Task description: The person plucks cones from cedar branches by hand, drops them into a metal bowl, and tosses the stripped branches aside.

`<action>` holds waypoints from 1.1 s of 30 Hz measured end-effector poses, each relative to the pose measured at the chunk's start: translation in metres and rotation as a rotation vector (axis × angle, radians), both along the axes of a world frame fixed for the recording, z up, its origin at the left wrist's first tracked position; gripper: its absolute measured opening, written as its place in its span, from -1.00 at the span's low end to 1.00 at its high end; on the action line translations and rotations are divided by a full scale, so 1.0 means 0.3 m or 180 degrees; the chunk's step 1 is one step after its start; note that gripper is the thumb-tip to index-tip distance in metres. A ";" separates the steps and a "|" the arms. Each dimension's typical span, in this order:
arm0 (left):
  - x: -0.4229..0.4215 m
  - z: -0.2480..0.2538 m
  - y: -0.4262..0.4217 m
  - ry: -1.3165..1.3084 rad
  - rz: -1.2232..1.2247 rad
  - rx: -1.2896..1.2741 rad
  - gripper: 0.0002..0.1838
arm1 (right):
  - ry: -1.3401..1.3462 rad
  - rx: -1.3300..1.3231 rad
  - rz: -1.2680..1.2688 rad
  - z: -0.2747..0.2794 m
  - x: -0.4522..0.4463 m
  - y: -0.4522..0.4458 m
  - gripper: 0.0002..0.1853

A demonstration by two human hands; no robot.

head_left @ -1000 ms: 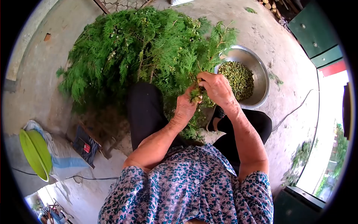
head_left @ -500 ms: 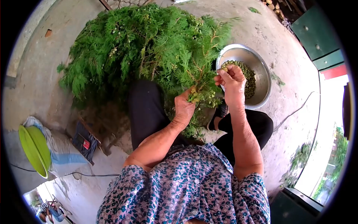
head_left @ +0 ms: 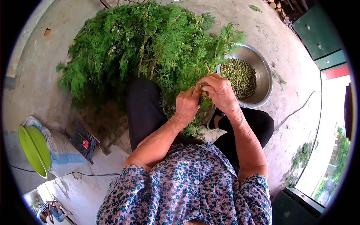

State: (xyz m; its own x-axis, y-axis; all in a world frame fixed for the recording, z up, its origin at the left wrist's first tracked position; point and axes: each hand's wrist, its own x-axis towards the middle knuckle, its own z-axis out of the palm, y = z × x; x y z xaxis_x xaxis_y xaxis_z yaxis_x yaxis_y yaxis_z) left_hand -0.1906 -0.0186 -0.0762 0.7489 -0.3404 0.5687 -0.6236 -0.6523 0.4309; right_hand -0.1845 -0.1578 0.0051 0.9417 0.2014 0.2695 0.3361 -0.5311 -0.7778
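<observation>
A: State the left hand (head_left: 187,105).
B: Just right of the view's centre, closed. Its fingers are wrapped around a sprig (head_left: 204,96), which shows at the hand's 2 o'clock.

A: And the right hand (head_left: 221,92)?
B: Close beside the left, at its 2 o'clock. Fingers bent and narrow over the same sprig. Their tips are partly hidden; I cannot tell whether they grip a fruit.

A: Where do the branches (head_left: 131,45) lie?
B: In a broad green heap at 11 o'clock, spreading to the hands. Small round fruits show among the leaves.

A: The bowl (head_left: 266,80)?
B: Metal, on the floor (head_left: 292,108) at 2 o'clock, near the right hand. Loose fruits (head_left: 240,78), green to yellowish, cover its bottom. A branch tip reaches its rim at the bowl's 11 o'clock.

A: Other items?
B: A lime basin (head_left: 34,152) on its side between 8 and 9 o'clock, against a sack (head_left: 67,159). A dark green cabinet (head_left: 317,35) at 2 o'clock, well beyond the bowl. Cut logs (head_left: 275,9) at 1 o'clock, by the upper edge.
</observation>
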 end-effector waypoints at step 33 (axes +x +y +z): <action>0.016 0.004 -0.004 0.0085 0.0236 0.0516 -0.48 | 0.0793 0.1118 -0.0881 0.035 -0.020 -0.061 -0.88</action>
State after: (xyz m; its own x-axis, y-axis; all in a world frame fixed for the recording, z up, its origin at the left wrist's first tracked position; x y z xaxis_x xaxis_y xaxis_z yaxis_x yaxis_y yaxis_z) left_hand -0.1858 -0.0199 -0.0750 0.7894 -0.3692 0.4904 -0.5610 -0.7583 0.3320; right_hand -0.1907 -0.1760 0.0158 0.9912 -0.1272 0.0367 0.0015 -0.2662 -0.9639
